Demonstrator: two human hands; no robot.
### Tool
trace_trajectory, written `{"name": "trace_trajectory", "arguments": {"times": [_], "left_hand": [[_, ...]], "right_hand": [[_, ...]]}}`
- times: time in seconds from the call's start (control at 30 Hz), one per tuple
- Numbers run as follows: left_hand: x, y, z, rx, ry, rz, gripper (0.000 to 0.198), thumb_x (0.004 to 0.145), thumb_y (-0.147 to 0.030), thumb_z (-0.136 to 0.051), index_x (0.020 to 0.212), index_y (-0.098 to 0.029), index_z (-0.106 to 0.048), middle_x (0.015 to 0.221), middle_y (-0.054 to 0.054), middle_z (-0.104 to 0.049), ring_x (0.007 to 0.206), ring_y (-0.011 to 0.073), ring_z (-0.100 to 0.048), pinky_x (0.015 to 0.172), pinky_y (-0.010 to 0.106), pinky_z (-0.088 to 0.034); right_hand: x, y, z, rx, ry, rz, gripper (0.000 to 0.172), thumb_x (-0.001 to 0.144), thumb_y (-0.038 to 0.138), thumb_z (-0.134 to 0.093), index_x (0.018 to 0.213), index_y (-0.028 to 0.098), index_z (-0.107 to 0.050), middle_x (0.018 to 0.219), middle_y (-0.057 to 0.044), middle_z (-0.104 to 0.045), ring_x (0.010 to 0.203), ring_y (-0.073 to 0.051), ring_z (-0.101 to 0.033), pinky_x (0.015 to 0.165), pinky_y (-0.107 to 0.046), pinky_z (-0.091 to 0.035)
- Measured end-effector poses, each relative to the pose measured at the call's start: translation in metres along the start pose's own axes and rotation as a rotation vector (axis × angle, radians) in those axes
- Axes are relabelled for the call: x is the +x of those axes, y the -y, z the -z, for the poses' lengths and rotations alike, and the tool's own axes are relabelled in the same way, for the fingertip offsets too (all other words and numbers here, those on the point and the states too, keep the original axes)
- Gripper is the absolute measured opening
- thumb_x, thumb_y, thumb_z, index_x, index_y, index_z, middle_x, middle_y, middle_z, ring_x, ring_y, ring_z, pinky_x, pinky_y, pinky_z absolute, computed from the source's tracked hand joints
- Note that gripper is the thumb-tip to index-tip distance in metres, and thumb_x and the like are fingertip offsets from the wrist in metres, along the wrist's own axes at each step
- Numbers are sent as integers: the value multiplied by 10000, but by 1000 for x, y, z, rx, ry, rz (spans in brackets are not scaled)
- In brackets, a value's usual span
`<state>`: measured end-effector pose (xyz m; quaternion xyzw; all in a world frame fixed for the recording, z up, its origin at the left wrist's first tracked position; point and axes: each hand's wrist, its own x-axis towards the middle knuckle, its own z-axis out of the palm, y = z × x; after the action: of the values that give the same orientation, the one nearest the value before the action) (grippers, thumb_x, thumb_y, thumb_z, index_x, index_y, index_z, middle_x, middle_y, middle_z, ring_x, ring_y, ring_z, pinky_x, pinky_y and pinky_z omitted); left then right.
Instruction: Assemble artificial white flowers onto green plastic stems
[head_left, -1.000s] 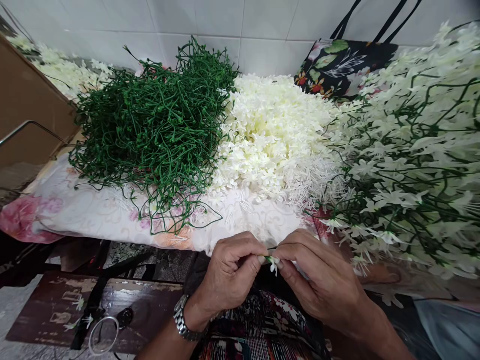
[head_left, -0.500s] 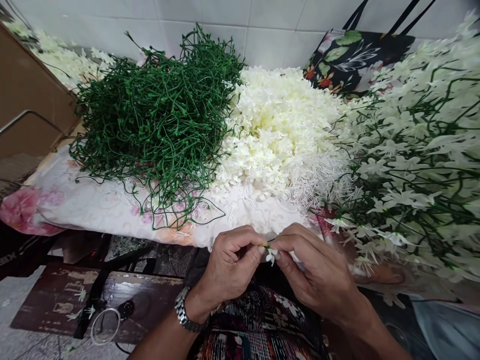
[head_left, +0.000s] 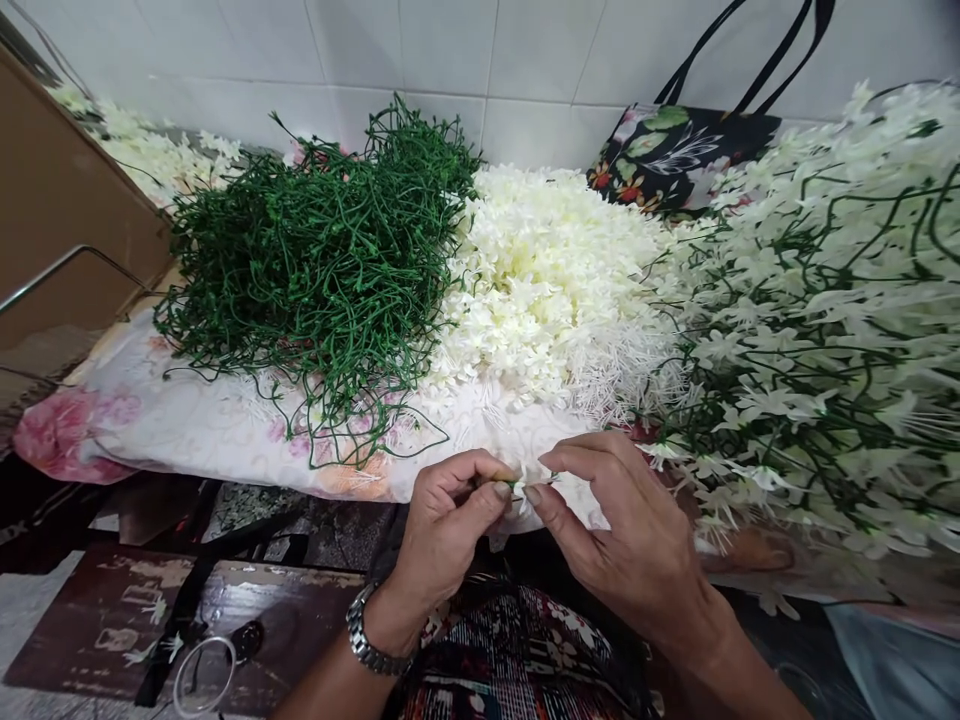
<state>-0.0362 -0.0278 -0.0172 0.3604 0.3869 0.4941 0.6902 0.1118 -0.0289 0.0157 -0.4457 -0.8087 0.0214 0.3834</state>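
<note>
The grip of the bare left hand [head_left: 450, 515] is pinched, thumb against forefinger, on a small white-petalled flower with a green base [head_left: 522, 486], which sits between the two hands at the near edge of a bench covered in white cloth with pink and orange flower prints [head_left: 210, 425]. The bare right hand [head_left: 626, 530] is close on the other side of the petals, its thumb and forefinger slightly parted; I cannot tell whether its grip holds them, as the spot is blurred. A silver metal-link wristwatch [head_left: 367, 635] circles the left wrist. Beyond the hands, a tangled heap of thin dark-green stems [head_left: 315, 260] lies to the left, touching a broad mound of loose creamy-white flowers [head_left: 540, 260] in the middle. Thin white filaments [head_left: 622, 375] lie at the mound's near right side, and a tall mass of white flowers on green stems [head_left: 810, 350] fills the right. Farther back, a black floral-print bag with black handles [head_left: 686, 155] stands by a white tiled wall [head_left: 420, 50]
</note>
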Motion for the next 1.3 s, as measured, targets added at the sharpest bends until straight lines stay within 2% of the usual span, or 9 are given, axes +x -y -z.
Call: {"name": "trace_trajectory", "arguments": {"times": [0.17, 0.37, 0.5, 0.63, 1.0, 1.1, 1.3], "left_hand": [[0, -2, -3, -26, -48, 15, 222, 698, -346, -698, 640, -142, -635, 505, -45, -421, 473, 72, -341, 449, 194, -283], [1, -7, -4, 92, -23, -8, 175, 712, -289, -651, 620, -143, -624, 531, -27, -467, 497, 81, -373, 459, 196, -312], [4, -16, -6, 210, 14, 90, 95, 657, -213, -619, 599, -138, -613, 539, -17, -491, 511, 89, -402, 474, 201, -333], [6, -19, -9, 257, 9, 147, 53, 602, -160, -573, 566, -140, -606, 491, -40, -434, 472, 73, -352, 456, 198, -307], [10, -24, -16, 156, -77, 190, 79, 547, -162, -600, 474, -143, -579, 385, -61, -422, 351, 48, -322, 371, 185, -249], [10, -24, -16, 113, -92, 170, 70, 533, -131, -590, 465, -137, -578, 389, -74, -393, 369, 30, -275, 372, 166, -213], [11, -19, -14, 127, -113, 160, 67, 547, -133, -563, 481, -130, -571, 411, -73, -376, 405, 36, -264, 388, 164, -215]], "right_hand": [[2, 4, -4, 22, -15, 48, 135, 813, 54, -531, 837, 187, -521, 733, -35, -550, 713, -160, -501, 642, -300, -422], [3, 2, -5, 62, -1, 54, 150, 831, 36, -480, 805, 179, -518, 697, -26, -534, 691, -152, -485, 625, -292, -396], [0, -4, -4, 130, 48, 4, 134, 848, 48, -469, 815, 174, -498, 728, -34, -532, 702, -149, -483, 623, -288, -395], [-1, -9, -2, 184, 117, -12, 127, 862, 62, -458, 805, 171, -490, 713, -30, -517, 704, -148, -479, 624, -285, -405], [5, -11, -2, 210, 156, 9, 145, 862, 57, -433, 775, 165, -474, 693, -29, -510, 683, -141, -467, 599, -267, -403], [4, -12, -5, 234, 148, 25, 146, 856, 46, -433, 772, 162, -467, 691, -31, -504, 677, -140, -460, 592, -264, -399], [3, -12, -12, 225, 104, 18, 139, 853, 38, -445, 779, 153, -471, 692, -38, -506, 683, -140, -457, 608, -270, -401]]}}
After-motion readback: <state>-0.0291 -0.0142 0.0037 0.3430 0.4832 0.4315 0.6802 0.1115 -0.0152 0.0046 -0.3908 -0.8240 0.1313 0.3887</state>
